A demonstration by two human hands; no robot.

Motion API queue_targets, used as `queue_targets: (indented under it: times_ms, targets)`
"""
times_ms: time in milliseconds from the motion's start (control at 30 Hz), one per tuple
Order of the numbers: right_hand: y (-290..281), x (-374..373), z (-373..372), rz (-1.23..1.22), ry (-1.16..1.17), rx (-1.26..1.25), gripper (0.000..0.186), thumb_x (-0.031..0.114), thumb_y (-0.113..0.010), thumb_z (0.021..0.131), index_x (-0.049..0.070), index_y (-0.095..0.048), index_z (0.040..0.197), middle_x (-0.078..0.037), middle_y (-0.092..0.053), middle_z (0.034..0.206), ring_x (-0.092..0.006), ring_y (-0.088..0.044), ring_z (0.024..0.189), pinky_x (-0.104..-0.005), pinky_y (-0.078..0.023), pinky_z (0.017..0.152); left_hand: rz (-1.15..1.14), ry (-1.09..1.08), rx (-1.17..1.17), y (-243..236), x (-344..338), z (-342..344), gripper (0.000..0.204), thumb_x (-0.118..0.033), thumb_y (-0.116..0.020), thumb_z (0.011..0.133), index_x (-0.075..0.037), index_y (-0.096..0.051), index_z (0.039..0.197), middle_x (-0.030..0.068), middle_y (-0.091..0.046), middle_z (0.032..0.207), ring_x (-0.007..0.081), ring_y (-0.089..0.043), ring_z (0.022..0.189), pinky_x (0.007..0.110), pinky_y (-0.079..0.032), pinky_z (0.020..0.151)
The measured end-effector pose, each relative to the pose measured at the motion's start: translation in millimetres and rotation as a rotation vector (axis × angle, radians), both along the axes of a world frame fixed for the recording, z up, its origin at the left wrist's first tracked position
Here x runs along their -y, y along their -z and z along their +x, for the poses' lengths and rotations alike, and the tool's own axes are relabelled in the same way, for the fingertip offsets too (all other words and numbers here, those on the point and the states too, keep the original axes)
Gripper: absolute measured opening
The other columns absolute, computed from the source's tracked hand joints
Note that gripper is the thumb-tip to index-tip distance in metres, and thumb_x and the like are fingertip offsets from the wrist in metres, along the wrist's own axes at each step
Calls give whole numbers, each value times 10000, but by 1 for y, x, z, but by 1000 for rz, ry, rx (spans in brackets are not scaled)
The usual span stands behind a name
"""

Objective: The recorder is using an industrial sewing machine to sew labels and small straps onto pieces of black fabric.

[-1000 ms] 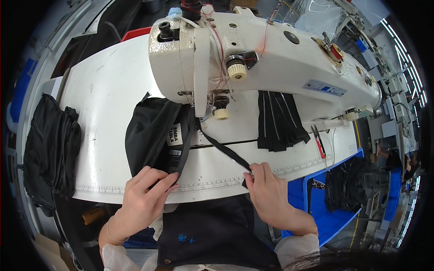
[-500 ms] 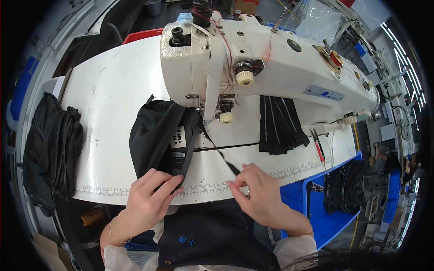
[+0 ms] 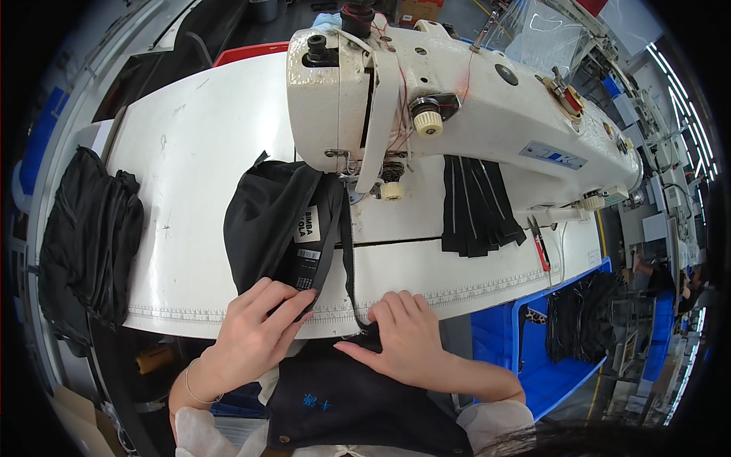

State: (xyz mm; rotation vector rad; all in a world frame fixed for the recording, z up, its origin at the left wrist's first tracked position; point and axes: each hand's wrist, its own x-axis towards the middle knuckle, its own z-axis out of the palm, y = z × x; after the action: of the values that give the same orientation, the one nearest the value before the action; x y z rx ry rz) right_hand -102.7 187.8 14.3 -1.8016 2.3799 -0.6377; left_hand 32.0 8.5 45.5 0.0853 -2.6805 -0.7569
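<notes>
My left hand (image 3: 266, 320) pinches the lower edge of a black fabric piece (image 3: 263, 217), which has a white label, a dark tag and a band along its right side. A narrow black zipper strip (image 3: 349, 266) hangs from under the needle area of the white sewing machine (image 3: 327, 99) toward the table's front edge. My right hand (image 3: 392, 335) has its fingers curled over the strip's lower end, thumb stretched out leftward. Beyond them lie flat black zipper strips (image 3: 476, 206).
Folded black cloth (image 3: 87, 244) lies on the table's left (image 3: 167, 175). Red-handled scissors (image 3: 541, 251) lie at the right, above a blue bin (image 3: 495, 343) holding black items. A red tray (image 3: 236, 55) is behind the table. A person appears at the far right.
My right hand has moved left and down, swinging the zipper strip from diagonal to nearly vertical beside the fabric piece. My left hand stays on the fabric, shifted slightly.
</notes>
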Motion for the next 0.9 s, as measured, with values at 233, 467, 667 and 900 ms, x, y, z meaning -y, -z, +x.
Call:
queue_targets:
  times_ms: [233,467,667,900]
  targets:
    - [-11,-13,5,-8,20,359,190,147,-664,759,3,-559,824,-95,-508,761,-237,-527,697,-339,-454,624,-1,-31,4,-2,0,1,321,52,-684,671,52,-618,985,109,-539,819,253,-526,682,336,-454,566]
    - [19,-2,-12,-324,-397,-272,169,102,-590,748,-22,-610,861,-167,-633,929,-328,-622,974,-404,-487,913,-47,-110,-155,-1,3,-15,303,119,-597,680,32,-620,969,140,-607,938,303,-591,830,353,-498,750]
    - [36,-3,-7,-348,-512,-368,154,93,-594,779,-20,-624,880,-205,-640,1034,-317,-621,1030,-398,-470,960,708,-372,-293,-19,87,-76,134,-106,-521,936,13,-583,938,-15,-567,788,49,-495,711,190,-426,669]
    - [52,-7,-17,-347,-480,-181,270,124,-559,767,-56,-621,958,-194,-603,1104,-314,-588,1083,-433,-435,1001,-378,238,-19,-30,21,-38,276,-73,-610,605,-2,-655,868,73,-591,846,201,-559,745,275,-465,627]
